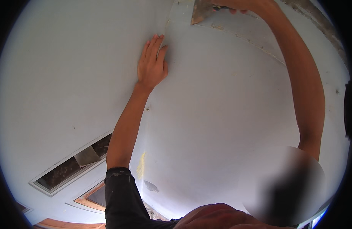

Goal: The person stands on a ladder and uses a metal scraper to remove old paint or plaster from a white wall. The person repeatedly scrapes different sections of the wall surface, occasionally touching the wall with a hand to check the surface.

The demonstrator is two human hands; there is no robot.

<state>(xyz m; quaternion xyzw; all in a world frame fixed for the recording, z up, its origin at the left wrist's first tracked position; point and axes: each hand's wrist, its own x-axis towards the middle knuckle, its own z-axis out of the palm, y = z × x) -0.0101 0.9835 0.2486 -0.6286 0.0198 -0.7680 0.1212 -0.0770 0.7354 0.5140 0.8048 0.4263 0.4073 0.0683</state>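
My left hand (153,61) lies against the pale painted wall (221,94) near its corner line, fingers pointing up and slightly apart, with nothing in it. At the top edge of the view, my right hand (239,5) is closed around the dark handle of a broad-bladed scraper (201,12). The metal blade looks stained brown and meets the surface beside a rough seam (259,45) with chipped edges. The top of the right hand is cut off by the frame.
At the lower left is a narrow framed opening (58,173) with a flat grey piece (87,157) in it. An orange-brown wooden frame (88,198) sits below. The wall has a yellow patch (141,166) and a grey bare spot (151,186). A rough grey edge runs along the upper right.
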